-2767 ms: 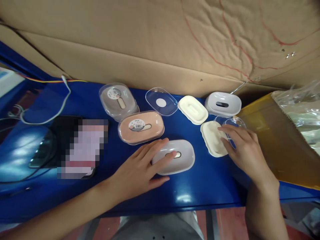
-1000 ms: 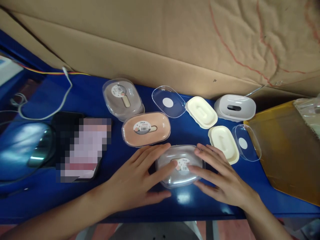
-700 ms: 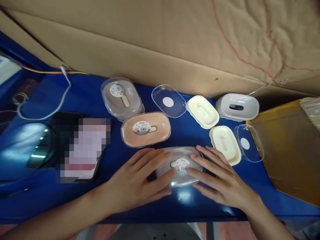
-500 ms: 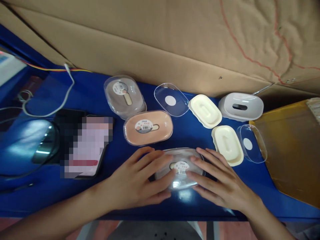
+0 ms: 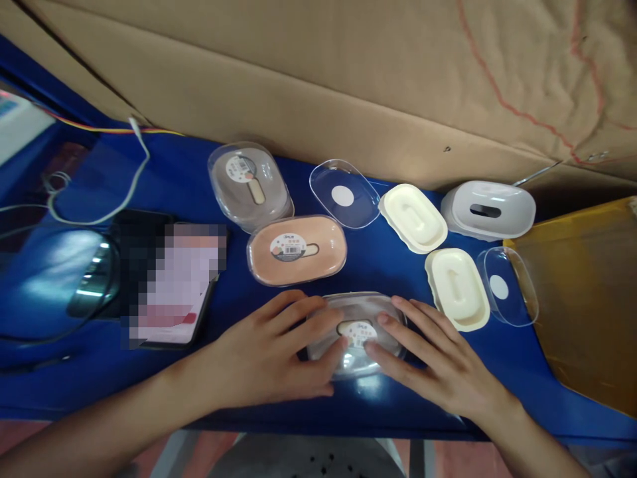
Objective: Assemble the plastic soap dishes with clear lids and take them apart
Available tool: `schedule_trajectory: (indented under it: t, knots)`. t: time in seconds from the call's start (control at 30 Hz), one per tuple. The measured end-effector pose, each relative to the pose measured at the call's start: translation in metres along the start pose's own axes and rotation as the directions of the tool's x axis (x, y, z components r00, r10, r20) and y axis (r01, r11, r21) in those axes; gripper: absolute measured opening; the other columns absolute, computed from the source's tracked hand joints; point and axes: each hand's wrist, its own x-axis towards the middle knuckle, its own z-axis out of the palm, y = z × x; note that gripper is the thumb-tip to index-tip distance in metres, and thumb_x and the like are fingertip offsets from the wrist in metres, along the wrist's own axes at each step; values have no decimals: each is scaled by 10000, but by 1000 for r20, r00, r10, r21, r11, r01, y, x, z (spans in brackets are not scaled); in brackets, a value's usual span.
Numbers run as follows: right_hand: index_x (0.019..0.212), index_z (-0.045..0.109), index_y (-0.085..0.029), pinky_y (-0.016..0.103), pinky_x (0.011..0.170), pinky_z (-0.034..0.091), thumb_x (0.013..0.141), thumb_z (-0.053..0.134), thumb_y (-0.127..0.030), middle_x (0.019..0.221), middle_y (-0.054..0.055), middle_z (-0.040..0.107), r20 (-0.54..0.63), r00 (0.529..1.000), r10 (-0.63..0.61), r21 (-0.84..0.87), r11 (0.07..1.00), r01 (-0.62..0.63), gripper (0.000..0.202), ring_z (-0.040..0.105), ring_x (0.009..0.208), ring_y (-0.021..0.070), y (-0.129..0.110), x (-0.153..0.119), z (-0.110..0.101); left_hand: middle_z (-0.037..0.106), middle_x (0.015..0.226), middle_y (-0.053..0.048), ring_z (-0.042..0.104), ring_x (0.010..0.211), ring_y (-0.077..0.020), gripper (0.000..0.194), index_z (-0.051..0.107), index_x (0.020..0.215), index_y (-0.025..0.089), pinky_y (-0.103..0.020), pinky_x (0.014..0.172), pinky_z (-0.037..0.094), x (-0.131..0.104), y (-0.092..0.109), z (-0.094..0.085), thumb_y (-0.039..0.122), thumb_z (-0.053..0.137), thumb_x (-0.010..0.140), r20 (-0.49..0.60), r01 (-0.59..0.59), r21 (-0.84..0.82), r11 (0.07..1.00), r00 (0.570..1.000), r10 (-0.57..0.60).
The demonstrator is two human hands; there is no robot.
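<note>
At right edge of blue tabletop [image 5: 413, 411], large brown carton [image 5: 587, 312], cut off by frame. Near front edge, left hand [image 5: 276, 352] and right hand [image 5: 442, 358], fingers spread, tips on clear cover [image 5: 354, 364] over grey box [image 5: 361, 309]; box ends partly hidden behind fingers, firmness of press impossible to tell. Since earlier, cover has come over box; right hand has left second clear cover [image 5: 512, 299] beside carton. Box's long axis roughly parallel to front edge, slot [image 5: 343, 327] facing up. Round label [image 5: 362, 334] partly behind fingertips.

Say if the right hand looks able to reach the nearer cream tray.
Likely yes: the cream tray lies just beyond the right hand, with nothing on top; that hand touches a clear lid.
</note>
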Motion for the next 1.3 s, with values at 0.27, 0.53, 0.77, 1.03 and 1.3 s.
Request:
schedule_trajectory:
  t: [0.27, 0.53, 0.77, 1.03, 1.3]
  knots:
    - [1508, 662, -310, 554, 1231, 521, 1030, 726, -172, 1543, 66, 673, -33, 999, -4, 66, 998, 6, 502, 438, 1604, 351, 2, -2, 6, 713, 1279, -72, 660, 1188, -273, 323, 657, 1209, 272, -441, 989, 620, -3, 2, -1, 249, 795, 918, -5, -26, 73, 997, 1000, 26]
    - [1746, 279, -175, 565, 1226, 518, 1004, 781, -460, 1606, 197, 589, -7, 995, 104, 327, 940, -96, 940, 486, 1564, 338, 10, -1, 15, 724, 1229, -33, 649, 1173, -255, 252, 667, 1126, 283, -405, 983, 602, 0, 7, -4, 164, 716, 909, -3, -46, 46, 998, 999, 47]
    - [1764, 212, -158, 531, 1256, 479, 1032, 730, -502, 1606, 206, 566, -3, 995, 97, 355, 931, -90, 961, 487, 1557, 321, 11, 2, 16, 710, 1288, -69, 644, 1185, -299, 307, 670, 1190, 254, -460, 944, 629, -4, 5, -2, 174, 751, 904, 20, -14, -7, 1000, 1000, 14]
    - [1746, 283, -177, 557, 1275, 462, 1040, 742, -408, 1642, 194, 511, -10, 995, 101, 333, 938, -92, 873, 460, 1580, 338, 15, -4, 12, 709, 1278, -103, 666, 1199, -304, 275, 674, 1241, 203, -469, 979, 658, -3, 3, -2, 236, 752, 980, 4, 43, -97, 994, 999, -43]
    - [1535, 580, -162, 564, 1175, 540, 1007, 780, -446, 1525, 169, 615, -18, 996, 87, 255, 964, -79, 631, 532, 1502, 363, 9, -2, 12, 705, 1331, -128, 676, 1284, -295, 439, 663, 1327, 193, -382, 969, 679, -8, -6, -4, 367, 834, 962, 83, 85, -180, 980, 994, -71]
